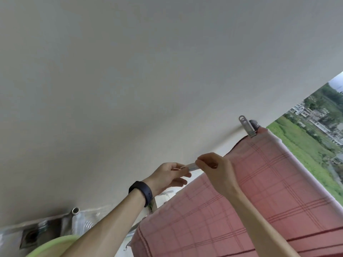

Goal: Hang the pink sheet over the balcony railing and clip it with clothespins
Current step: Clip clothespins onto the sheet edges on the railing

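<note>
The pink checked sheet hangs over a high rail, filling the lower right of the head view. A metal clothespin clamps its far top corner to the rail's end. Both my hands are raised near the sheet's top edge. My right hand pinches one end of a second metal clothespin. My left hand, with a dark band on its wrist, holds the other end between thumb and fingers. The rail under my hands is hidden.
A pale ceiling fills most of the view. A metal bracket and pipe fitting sit at lower left, above a light green rim. Fields and buildings lie beyond the sheet at right.
</note>
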A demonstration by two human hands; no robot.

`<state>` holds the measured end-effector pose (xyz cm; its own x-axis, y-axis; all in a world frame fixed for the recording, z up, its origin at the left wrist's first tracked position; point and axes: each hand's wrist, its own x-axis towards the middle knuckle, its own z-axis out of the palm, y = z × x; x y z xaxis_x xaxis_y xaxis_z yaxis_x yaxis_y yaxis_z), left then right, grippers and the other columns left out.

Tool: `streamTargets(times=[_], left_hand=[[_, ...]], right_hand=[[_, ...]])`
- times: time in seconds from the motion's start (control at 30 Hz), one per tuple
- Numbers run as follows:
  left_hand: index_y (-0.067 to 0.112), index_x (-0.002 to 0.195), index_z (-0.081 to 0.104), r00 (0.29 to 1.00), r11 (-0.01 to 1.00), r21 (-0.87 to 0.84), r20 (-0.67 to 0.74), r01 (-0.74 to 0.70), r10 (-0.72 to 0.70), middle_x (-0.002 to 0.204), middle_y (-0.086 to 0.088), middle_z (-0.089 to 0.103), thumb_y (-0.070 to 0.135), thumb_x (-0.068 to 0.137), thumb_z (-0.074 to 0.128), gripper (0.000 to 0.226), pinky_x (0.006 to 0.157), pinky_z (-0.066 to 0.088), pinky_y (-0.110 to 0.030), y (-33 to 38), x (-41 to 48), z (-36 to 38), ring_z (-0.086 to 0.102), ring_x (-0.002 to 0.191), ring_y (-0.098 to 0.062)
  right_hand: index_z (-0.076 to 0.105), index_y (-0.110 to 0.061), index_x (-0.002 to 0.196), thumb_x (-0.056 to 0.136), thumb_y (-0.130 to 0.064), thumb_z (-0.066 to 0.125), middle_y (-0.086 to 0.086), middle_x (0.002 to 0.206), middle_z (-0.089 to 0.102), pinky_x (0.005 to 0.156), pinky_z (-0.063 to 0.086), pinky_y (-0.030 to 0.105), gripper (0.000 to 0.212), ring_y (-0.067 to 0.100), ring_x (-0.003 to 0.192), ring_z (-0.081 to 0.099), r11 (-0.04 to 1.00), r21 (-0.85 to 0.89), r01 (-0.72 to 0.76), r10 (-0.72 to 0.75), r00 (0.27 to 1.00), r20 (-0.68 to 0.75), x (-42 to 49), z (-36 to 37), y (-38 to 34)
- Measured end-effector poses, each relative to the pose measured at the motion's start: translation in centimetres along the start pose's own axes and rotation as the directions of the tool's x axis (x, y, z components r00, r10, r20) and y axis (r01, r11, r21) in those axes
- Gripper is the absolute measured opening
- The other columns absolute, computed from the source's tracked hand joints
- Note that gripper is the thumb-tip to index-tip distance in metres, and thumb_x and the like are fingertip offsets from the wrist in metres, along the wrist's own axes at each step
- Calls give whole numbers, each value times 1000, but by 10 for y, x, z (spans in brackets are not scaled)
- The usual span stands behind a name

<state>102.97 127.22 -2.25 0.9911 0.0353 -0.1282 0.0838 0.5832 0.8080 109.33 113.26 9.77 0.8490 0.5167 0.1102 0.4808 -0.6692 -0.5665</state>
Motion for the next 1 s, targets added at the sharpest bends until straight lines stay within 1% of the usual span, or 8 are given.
streamTargets(times=[0.1, 0.23, 0.33, 0.47, 0.57, 0.67, 0.9, 1.0], left_hand=[[14, 111, 72, 999, 999, 41, -28, -33, 34, 99, 0, 74, 39, 85, 71, 35, 73, 50, -25, -17, 7, -14, 64, 77, -13], [19, 115, 71, 998, 1000, 22, 65, 19, -20, 110, -2, 72, 45, 85, 71, 40, 80, 49, -27, -40, 27, -30, 65, 94, -15], [21, 126, 61, 993, 992, -79, 70, 99, -94, 131, -2, 63, 31, 73, 63, 54, 93, 41, -33, -67, 53, -41, 53, 121, -17], [35, 145, 43, 964, 962, 258, 221, 92, -151, 150, 16, 36, 39, 72, 76, 80, 114, 27, -34, -103, 92, -34, 30, 141, -7], [35, 133, 57, 915, 955, 270, 342, 121, -213, 136, 13, 57, 36, 82, 77, 55, 114, 35, -39, -110, 108, -27, 50, 130, -8], [17, 115, 71, 905, 948, 290, 354, 133, -236, 108, 1, 73, 31, 86, 74, 33, 103, 48, -42, -111, 118, -28, 68, 102, -18], [24, 107, 76, 927, 942, 297, 285, 155, -243, 103, 1, 76, 34, 72, 86, 38, 98, 53, -36, -116, 134, -43, 70, 102, -19], [23, 99, 78, 951, 963, 232, 241, 137, -193, 97, -2, 77, 31, 71, 87, 30, 85, 58, -33, -120, 131, -47, 72, 92, -18]], right_hand=[[68, -38, 110, 88, -40, 74, -16, 93, 70, 63, 48, 16, 23, -4, 72, 66, 997, -36, -71, 73, 995, 68, -6, 16, 10], [69, -35, 105, 86, -37, 75, -16, 88, 72, 67, 51, 17, 19, -1, 74, 67, 991, -68, -111, 114, 993, 30, -6, 30, 21], [68, -30, 114, 87, -34, 74, -14, 93, 68, 75, 55, 25, 28, 2, 79, 65, 931, -355, 80, -88, 996, -6, 3, 34, 29], [71, -19, 112, 88, -35, 71, -4, 97, 73, 85, 50, 43, 29, 23, 98, 62, 612, -732, 301, -400, 916, 42, 13, 40, 47], [72, -21, 108, 87, -35, 70, -4, 91, 73, 96, 34, 48, 25, 25, 100, 63, 366, -891, 268, -399, 910, 110, 19, 36, 55], [70, -22, 106, 91, -39, 63, -5, 87, 72, 107, 22, 48, 24, 23, 93, 67, 255, -936, 242, -344, 928, 146, 16, 30, 56], [67, -25, 111, 94, -44, 55, -8, 93, 72, 113, 18, 50, 28, 20, 96, 66, 247, -942, 226, -324, 936, 139, 16, 27, 51], [68, -24, 111, 91, -43, 62, -7, 93, 72, 114, 18, 50, 28, 21, 97, 66, 250, -937, 246, -336, 929, 155, 18, 32, 52]])
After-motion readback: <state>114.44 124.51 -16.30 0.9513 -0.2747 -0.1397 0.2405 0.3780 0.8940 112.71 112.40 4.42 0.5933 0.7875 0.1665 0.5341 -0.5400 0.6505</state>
